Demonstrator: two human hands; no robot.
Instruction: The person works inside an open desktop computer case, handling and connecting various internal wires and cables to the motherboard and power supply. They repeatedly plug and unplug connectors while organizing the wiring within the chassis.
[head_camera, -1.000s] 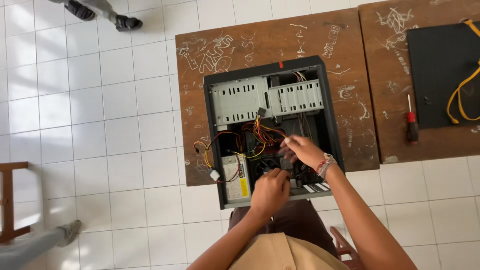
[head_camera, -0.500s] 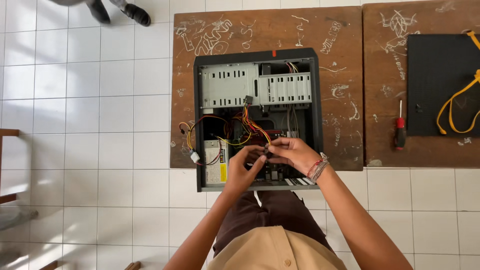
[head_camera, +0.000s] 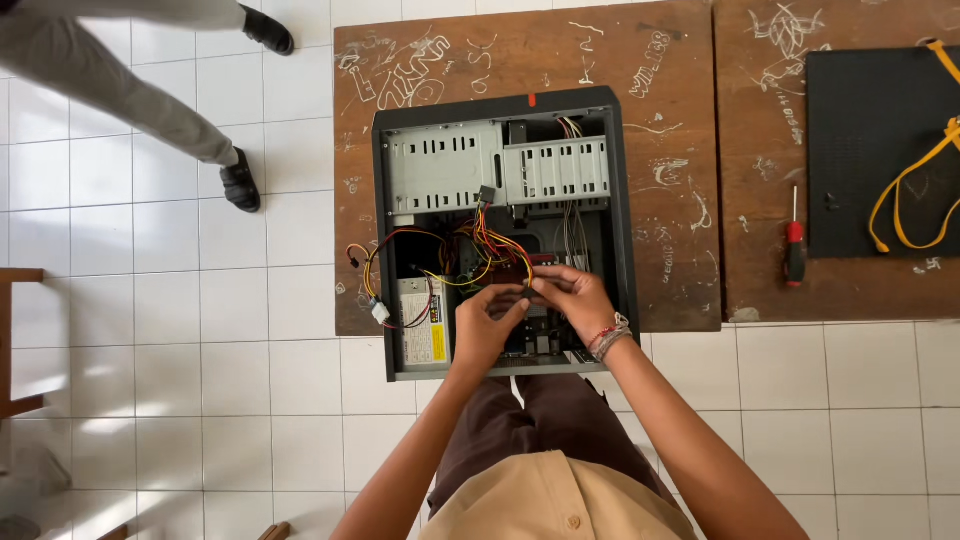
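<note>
Case (head_camera: 625, 200) lies open on a scribbled desk (head_camera: 680, 120) | left hand (head_camera: 487, 322) and right hand (head_camera: 572, 296) meet over its lower bay, fingers pinched on a small dark part, hard to identify | wires (head_camera: 480, 250) hide the board | screwdriver (head_camera: 795, 245) right of case

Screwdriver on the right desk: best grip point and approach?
Take the red handle, the thick lower end nearest the desk's front edge. Come from above; it lies flat, thin shaft pointing away, with bare wood on both sides. The black mat sits to its right.
</note>
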